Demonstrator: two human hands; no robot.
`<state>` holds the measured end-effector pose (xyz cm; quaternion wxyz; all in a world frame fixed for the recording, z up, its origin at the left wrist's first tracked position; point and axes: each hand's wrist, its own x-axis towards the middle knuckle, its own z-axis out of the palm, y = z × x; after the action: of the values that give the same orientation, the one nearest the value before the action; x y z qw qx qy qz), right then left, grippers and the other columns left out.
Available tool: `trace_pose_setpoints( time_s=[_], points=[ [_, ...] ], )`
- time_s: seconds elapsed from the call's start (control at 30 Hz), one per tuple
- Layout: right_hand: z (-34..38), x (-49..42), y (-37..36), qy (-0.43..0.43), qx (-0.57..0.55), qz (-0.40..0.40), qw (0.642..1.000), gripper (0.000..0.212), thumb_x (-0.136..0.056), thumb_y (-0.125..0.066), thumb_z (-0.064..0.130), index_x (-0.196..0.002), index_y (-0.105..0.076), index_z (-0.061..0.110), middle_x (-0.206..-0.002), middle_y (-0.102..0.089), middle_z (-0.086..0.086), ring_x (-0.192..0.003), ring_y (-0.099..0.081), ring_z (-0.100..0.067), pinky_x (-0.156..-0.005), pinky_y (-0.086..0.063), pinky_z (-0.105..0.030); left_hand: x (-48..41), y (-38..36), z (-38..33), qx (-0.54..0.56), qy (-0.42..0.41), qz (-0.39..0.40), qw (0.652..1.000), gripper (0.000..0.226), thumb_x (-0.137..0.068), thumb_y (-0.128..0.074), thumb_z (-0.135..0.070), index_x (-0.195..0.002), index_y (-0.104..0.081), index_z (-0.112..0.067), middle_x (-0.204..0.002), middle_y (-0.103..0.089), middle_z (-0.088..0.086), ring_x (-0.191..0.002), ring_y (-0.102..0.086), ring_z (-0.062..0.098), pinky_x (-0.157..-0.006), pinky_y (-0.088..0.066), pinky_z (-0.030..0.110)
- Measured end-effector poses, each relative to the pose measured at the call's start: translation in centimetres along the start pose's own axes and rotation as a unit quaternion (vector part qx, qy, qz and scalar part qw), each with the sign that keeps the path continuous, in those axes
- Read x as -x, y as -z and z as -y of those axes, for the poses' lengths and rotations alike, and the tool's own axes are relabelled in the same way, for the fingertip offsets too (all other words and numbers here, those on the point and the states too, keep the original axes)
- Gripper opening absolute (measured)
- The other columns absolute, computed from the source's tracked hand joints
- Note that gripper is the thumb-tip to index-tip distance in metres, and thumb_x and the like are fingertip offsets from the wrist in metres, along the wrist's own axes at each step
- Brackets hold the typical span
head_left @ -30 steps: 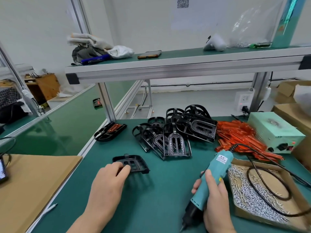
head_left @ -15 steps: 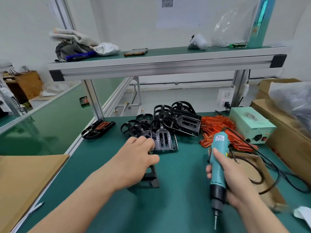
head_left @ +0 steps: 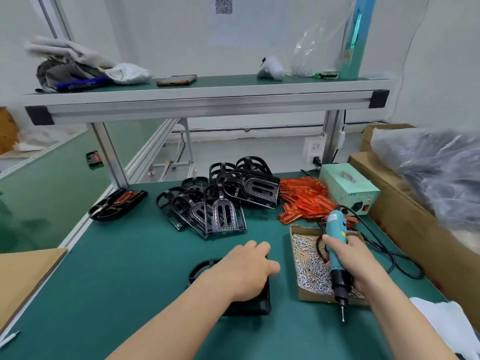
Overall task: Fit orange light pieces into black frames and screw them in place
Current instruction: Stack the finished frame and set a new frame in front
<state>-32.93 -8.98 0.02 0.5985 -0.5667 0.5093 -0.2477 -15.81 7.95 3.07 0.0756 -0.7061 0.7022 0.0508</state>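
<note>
My left hand (head_left: 246, 271) grips a black frame (head_left: 205, 268) lying on the green mat near the front middle; the hand covers most of it. My right hand (head_left: 348, 261) holds a teal electric screwdriver (head_left: 336, 242) upright, bit down, over a cardboard tray of screws (head_left: 309, 268). A heap of black frames (head_left: 220, 198) sits behind. Orange light pieces (head_left: 304, 201) are piled to its right. One frame with an orange piece in it (head_left: 118, 203) lies at the left edge.
A pale green power box (head_left: 348, 185) stands at the back right, its cable looping over the mat. Cardboard boxes (head_left: 405, 229) with a plastic bag line the right side. A shelf (head_left: 202, 100) spans overhead. Brown cardboard (head_left: 23, 279) lies at the left.
My left hand has drawn the black frame closer to me and rightwards. My right hand has carried the screwdriver over the screw tray. The camera view shifted to the right.
</note>
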Motion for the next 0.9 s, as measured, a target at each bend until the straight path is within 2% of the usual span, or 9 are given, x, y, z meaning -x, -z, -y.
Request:
trace_pose_setpoints(
  time_s=[0.17,0.27,0.37,0.43,0.57,0.63,0.7,0.77,0.9],
  points=[
    [-0.1,-0.9,-0.7,0.006,0.036,0.003,0.999,0.031,-0.096,-0.068,0.026,-0.114,-0.053,0.005,-0.096,-0.069,-0.021,-0.059,-0.065,-0.024,-0.053,-0.054,-0.033,-0.9,-1.6,-0.5,0.023,0.013,-0.006,1.0,0.036,-0.091,-0.04,-0.001,-0.117,-0.056,-0.021,-0.115,-0.042,0.01,-0.1,-0.04,0.031,-0.082,-0.038,0.042],
    [-0.1,-1.5,-1.0,0.012,0.079,0.0,0.997,0.037,-0.094,-0.07,0.029,-0.117,-0.052,0.007,-0.102,-0.069,-0.023,-0.065,-0.07,-0.028,-0.064,-0.061,-0.041,-1.2,-2.1,-0.6,0.033,0.025,-0.019,0.999,0.036,-0.091,-0.042,-0.001,-0.117,-0.057,-0.021,-0.115,-0.043,0.01,-0.1,-0.039,0.03,-0.079,-0.034,0.039],
    [0.0,-1.7,-1.4,0.032,0.188,-0.023,0.981,0.043,-0.09,-0.072,0.04,-0.111,-0.051,0.009,-0.097,-0.067,-0.016,-0.079,-0.07,-0.031,-0.075,-0.061,-0.048,-1.4,-2.8,-0.6,0.049,0.03,-0.045,0.997,0.034,-0.092,-0.043,-0.002,-0.116,-0.057,-0.021,-0.111,-0.045,0.009,-0.099,-0.04,0.029,-0.077,-0.032,0.038],
    [0.3,-1.8,-1.4,0.053,0.29,-0.042,0.955,0.05,-0.087,-0.07,0.05,-0.108,-0.049,0.009,-0.092,-0.063,-0.01,-0.085,-0.064,-0.03,-0.075,-0.055,-0.044,-1.3,-3.4,-0.4,0.066,0.032,-0.059,0.996,0.034,-0.096,-0.043,-0.005,-0.123,-0.055,-0.023,-0.11,-0.046,0.009,-0.1,-0.043,0.03,-0.078,-0.035,0.038],
    [0.9,-1.6,-1.4,0.084,0.409,-0.059,0.907,0.055,-0.086,-0.066,0.06,-0.104,-0.05,0.011,-0.086,-0.057,-0.003,-0.084,-0.06,-0.027,-0.069,-0.046,-0.038,-0.7,-4.3,0.4,0.074,0.041,-0.094,0.992,0.033,-0.103,-0.04,-0.029,-0.134,-0.052,-0.026,-0.113,-0.053,0.008,-0.103,-0.048,0.031,-0.094,-0.038,0.041],
    [0.8,-1.4,-1.4,0.096,0.43,-0.075,0.895,0.058,-0.086,-0.064,0.062,-0.107,-0.047,0.01,-0.084,-0.055,-0.002,-0.078,-0.057,-0.025,-0.06,-0.039,-0.035,0.1,-4.7,1.2,0.062,0.066,-0.122,0.988,0.04,-0.101,-0.038,-0.045,-0.135,-0.05,-0.028,-0.117,-0.055,0.005,-0.11,-0.049,0.029,-0.106,-0.031,0.041],
    [0.6,-1.3,-1.4,0.116,0.438,-0.099,0.886,0.06,-0.086,-0.063,0.062,-0.107,-0.043,0.01,-0.083,-0.054,-0.001,-0.072,-0.054,-0.022,-0.053,-0.033,-0.033,1.4,-5.4,2.4,0.047,0.103,-0.145,0.983,0.056,-0.094,-0.03,-0.064,-0.138,-0.047,-0.033,-0.124,-0.054,-0.001,-0.121,-0.047,0.022,-0.118,-0.016,0.044],
    [0.3,-1.2,-1.3,0.14,0.435,-0.122,0.881,0.06,-0.085,-0.065,0.062,-0.107,-0.042,0.011,-0.091,-0.056,-0.004,-0.076,-0.055,-0.025,-0.055,-0.035,-0.034,3.1,-6.2,3.6,0.038,0.147,-0.169,0.974,0.074,-0.086,-0.017,-0.079,-0.14,-0.046,-0.037,-0.131,-0.053,-0.006,-0.131,-0.041,0.017,-0.122,-0.005,0.048],
    [-0.1,-1.3,-1.5,0.175,0.436,-0.15,0.87,0.062,-0.085,-0.066,0.059,-0.117,-0.046,0.01,-0.113,-0.051,-0.009,-0.096,-0.057,-0.033,-0.071,-0.042,-0.038,6.0,-7.9,5.2,0.088,0.233,-0.219,0.943,0.092,-0.075,-0.006,-0.092,-0.143,-0.045,-0.044,-0.144,-0.047,-0.01,-0.142,-0.032,0.017,-0.122,-0.004,0.049]
  ],
)
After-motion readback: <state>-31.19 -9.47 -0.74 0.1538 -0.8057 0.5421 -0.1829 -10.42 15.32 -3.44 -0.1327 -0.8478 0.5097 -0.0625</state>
